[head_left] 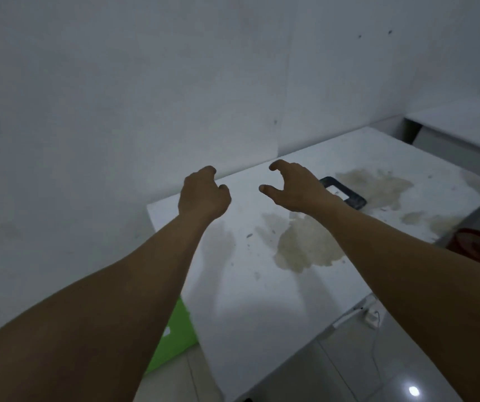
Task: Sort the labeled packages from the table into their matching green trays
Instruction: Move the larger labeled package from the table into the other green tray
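Observation:
Both my arms reach out over a white table (pixel 262 285). My left hand (pixel 204 195) hangs above the table's far left corner, its fingers curled loosely and holding nothing. My right hand (pixel 294 187) is a little to the right, thumb and fingers apart in a hooked shape, also holding nothing. A piece of a green tray (pixel 178 335) with a small white label shows below the table's left edge, partly hidden by my left forearm. No package is in view.
A dark phone-like slab (pixel 346 192) lies on the table just behind my right hand. Brownish stains (pixel 305 248) mark the tabletop. A white wall stands close behind. A red object (pixel 479 245) sits off the right edge, and a white cable (pixel 372 317) lies on the tiled floor.

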